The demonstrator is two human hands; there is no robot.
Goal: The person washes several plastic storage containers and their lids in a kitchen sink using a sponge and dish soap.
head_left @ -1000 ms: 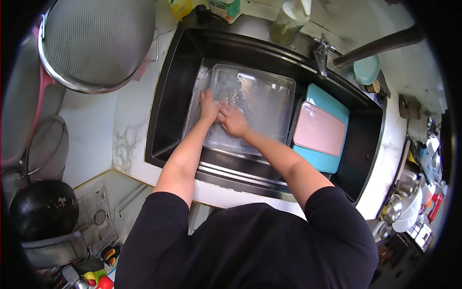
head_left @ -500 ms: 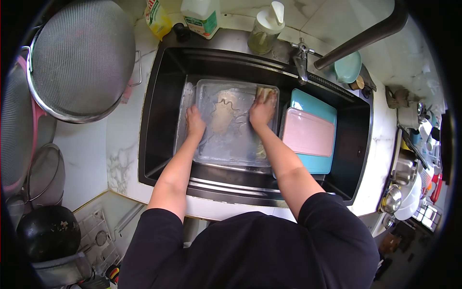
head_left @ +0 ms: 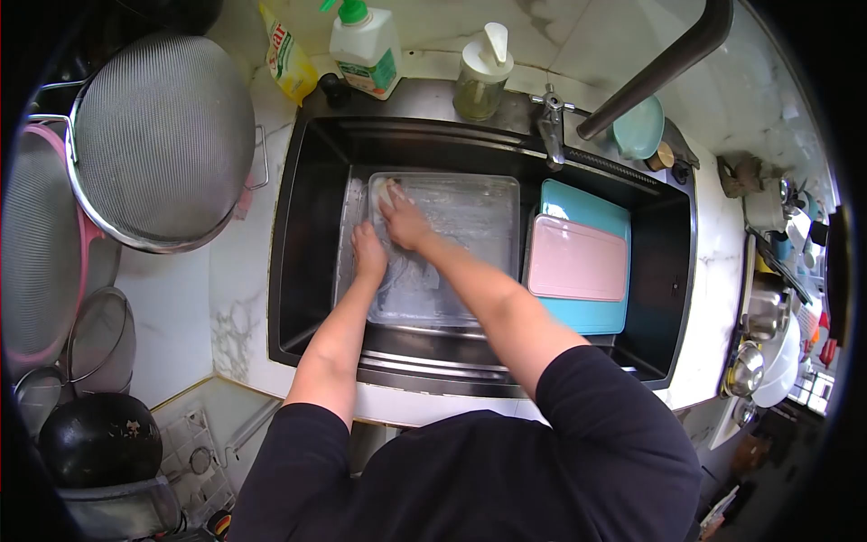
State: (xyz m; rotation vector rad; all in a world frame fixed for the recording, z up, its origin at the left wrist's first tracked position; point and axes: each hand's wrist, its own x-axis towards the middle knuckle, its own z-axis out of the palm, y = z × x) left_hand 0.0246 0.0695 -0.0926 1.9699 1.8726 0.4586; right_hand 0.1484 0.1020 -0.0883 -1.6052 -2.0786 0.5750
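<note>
A clear rectangular tray (head_left: 461, 271) with a wet, streaky surface lies in the black sink (head_left: 307, 226). My left hand (head_left: 368, 253) rests on the tray's left edge, its fingers over the rim. My right hand (head_left: 405, 219) presses a pale yellowish sponge or cloth (head_left: 385, 191) against the tray's upper left corner. To the right of the tray, a pink lid (head_left: 578, 257) lies on top of a larger turquoise one (head_left: 587, 316), both inside the sink.
Behind the sink stand a green-topped bottle (head_left: 366, 50), a yellow pouch (head_left: 289, 59), a clear pump jar (head_left: 483, 77) and a metal tap (head_left: 553, 126). A dark spout (head_left: 659, 68) hangs over the back right. Large sieves (head_left: 163, 140) hang at the left.
My right hand has moved left across the tray with the sponge or cloth, from the upper right to the upper left corner. My left hand stays at the left edge. The view has shifted slightly.
</note>
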